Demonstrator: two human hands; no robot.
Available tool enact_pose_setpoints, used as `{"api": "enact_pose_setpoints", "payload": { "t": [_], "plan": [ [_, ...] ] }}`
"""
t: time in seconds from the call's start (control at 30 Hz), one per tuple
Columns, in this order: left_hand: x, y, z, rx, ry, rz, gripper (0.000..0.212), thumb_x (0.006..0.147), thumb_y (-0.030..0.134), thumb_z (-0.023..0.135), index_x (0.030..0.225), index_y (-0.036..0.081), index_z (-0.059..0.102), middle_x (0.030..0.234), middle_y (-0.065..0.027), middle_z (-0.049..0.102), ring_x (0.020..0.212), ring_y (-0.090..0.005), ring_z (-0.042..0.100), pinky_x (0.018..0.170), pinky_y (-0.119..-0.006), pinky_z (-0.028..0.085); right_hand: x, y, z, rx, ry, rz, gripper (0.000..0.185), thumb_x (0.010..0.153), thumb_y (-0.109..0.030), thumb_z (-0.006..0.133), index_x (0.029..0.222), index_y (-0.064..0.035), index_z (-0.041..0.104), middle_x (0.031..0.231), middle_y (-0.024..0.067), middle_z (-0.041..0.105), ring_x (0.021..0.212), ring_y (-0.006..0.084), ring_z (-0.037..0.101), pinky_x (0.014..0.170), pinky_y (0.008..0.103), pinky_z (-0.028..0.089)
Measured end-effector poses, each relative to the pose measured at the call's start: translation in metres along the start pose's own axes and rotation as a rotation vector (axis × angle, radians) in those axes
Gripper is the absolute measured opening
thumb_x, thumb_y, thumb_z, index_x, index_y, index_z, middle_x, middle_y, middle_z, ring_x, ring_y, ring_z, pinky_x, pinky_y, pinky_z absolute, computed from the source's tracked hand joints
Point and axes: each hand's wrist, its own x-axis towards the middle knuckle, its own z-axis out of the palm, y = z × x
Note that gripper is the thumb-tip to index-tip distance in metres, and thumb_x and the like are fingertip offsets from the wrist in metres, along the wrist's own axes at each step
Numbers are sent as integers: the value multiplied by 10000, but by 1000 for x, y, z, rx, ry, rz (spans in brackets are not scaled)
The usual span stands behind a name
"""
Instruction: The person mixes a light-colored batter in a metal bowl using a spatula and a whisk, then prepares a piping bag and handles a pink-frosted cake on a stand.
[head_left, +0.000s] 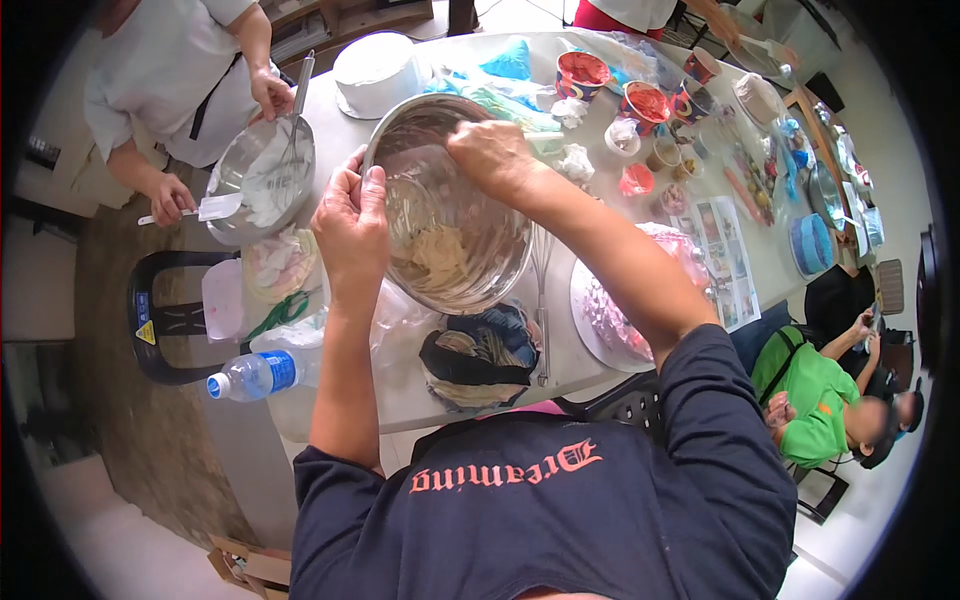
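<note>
My left hand (352, 217) grips the left rim of a large metal mixing bowl (495, 262), thumb inside and fingers outside. The bowl is tilted, with its opening towards me. A lump of cream-coloured mixture (439, 255) lies low inside, and smears coat the wall. My right hand (487, 154) is a fist at the bowl's far right rim. A pale handle-like end (544, 141) sticks out beside the fist; the rest of the tool cannot be made out. A balloon whisk (543, 315) lies on the table to the right of the bowl.
A co-worker's hands (172, 199) hold a spatula and a bowl of white cream (274, 187) at left. A white-frosted cake (379, 71) stands behind my bowl, a pink one (615, 322) at right. A bottle (255, 375) lies near the left edge. Red cream tubs (645, 103) stand beyond.
</note>
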Motion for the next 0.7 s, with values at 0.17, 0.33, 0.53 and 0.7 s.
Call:
{"api": "enact_pose_setpoints", "payload": {
  "t": [0.17,0.33,0.53,0.7],
  "plan": [
    [2,-23,-6,0,8,99,196,853,149,572,911,-35,606,558,9,417,505,-64,343,459,-250,306,-13,-5,26,-14,-329,109,112,718,-85,544,677,-103,647,714,114,639,671,243,648,575,361,512],
    [0,-13,-4,-23,24,74,262,842,132,572,667,-16,445,852,-99,637,502,-81,346,457,-267,317,-17,5,29,84,-31,181,140,739,-76,520,695,-87,653,740,115,652,731,254,660,635,357,523],
    [-3,-13,-11,-18,8,103,302,837,107,568,626,-10,386,864,-120,650,507,-81,343,459,-265,310,-35,-38,25,47,-216,-7,89,671,-67,587,683,-101,668,718,103,653,692,244,663,564,332,524],
    [-1,-16,-10,-17,18,75,165,846,107,555,935,-30,576,593,-32,462,521,-84,353,482,-265,330,-26,-32,11,69,-248,-72,119,719,-101,566,709,-93,684,744,112,662,701,254,664,573,341,523]
  ]
}}
